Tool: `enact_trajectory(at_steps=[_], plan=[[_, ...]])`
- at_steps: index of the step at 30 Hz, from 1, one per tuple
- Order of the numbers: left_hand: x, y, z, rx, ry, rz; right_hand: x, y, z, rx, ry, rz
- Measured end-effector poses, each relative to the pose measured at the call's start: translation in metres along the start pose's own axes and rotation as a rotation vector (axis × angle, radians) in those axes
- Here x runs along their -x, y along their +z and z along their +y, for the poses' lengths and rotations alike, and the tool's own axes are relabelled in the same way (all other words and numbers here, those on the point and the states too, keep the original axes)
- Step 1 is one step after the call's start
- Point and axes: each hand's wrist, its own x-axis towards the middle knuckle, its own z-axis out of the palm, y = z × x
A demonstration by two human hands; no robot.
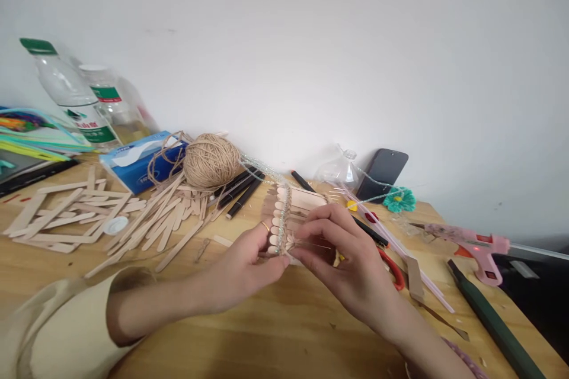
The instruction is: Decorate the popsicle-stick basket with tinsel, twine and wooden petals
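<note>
A small craft-stick piece (274, 224) with rounded stick ends in a row is held above the table's front part. Twine and a sparkly silver-green cord (283, 219) run along those ends. My left hand (249, 260) grips its left side, thumb on the near edge and a ring on one finger. My right hand (349, 254) covers the piece's right side. Its thumb and index finger are pinched together at the near end of the twine trim, beside a pale, bow-like bit (290, 242). What lies between those fingertips is too small to tell.
Loose craft sticks (173, 213), a twine ball (211, 160), a blue tissue pack (137, 166) and bottles (73, 95) stand left. To the right are a phone (383, 173), a teal flower (399, 199), red-handled scissors (393, 269), a pink glue gun (478, 246) and a dark green tool (493, 320).
</note>
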Motion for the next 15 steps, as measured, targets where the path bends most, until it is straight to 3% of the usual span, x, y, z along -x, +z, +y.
enact_trajectory(at_steps=[5,15], plan=[[0.0044,0.0029,0.0028,0.065,0.039,-0.020,-0.0012,-0.0005,-0.0042,0.121,-0.056,0.088],[0.0074,0.0060,-0.0028,0.096,0.122,0.031,0.0029,0.0004,-0.0105,0.133,-0.199,0.174]])
